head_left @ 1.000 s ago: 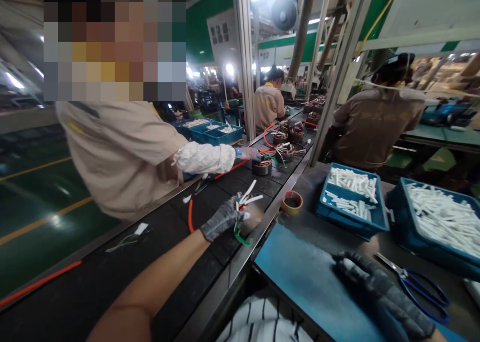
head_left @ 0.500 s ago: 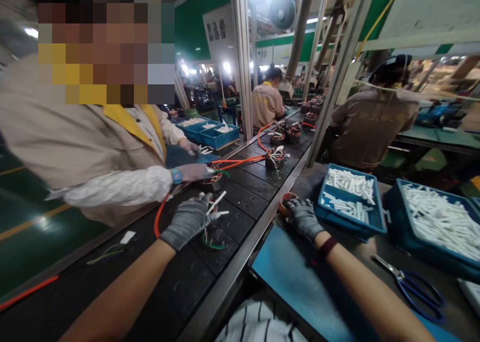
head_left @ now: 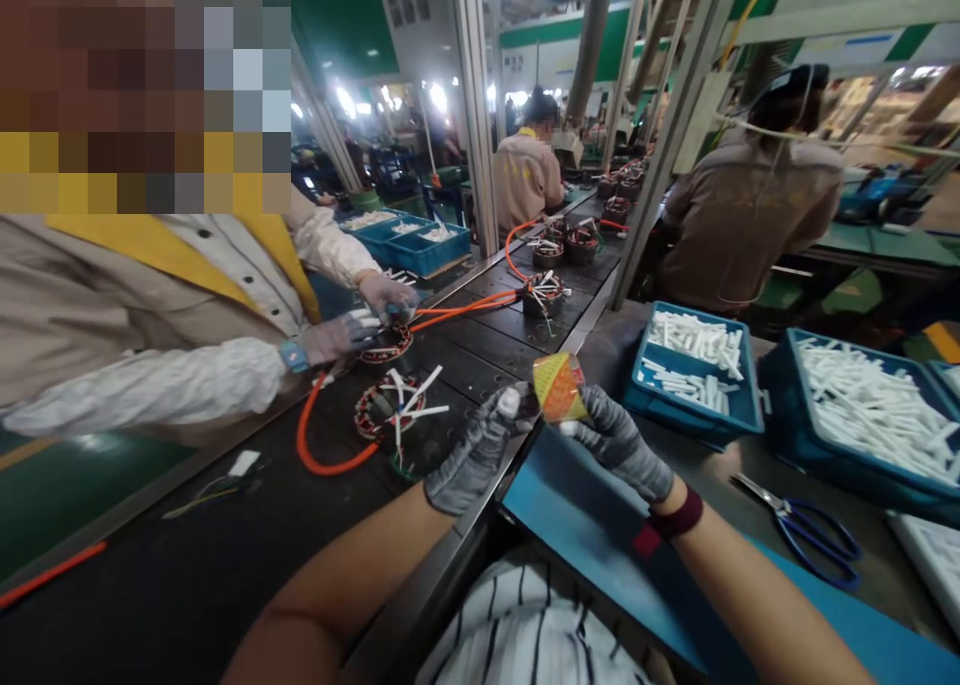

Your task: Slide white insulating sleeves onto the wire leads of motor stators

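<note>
Holding just-lifted yellow-orange tape roll (head_left: pixel 559 390) in your right hand (head_left: pixel 621 450); left hand (head_left: pixel 474 450), grip unclear, off round copper-and-black stator (head_left: pixel 367 415) at ten o'clock, now unheld.

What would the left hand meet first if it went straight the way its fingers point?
Probably the tape roll in the right hand, just ahead of the left hand; any gap is unclear.
</note>
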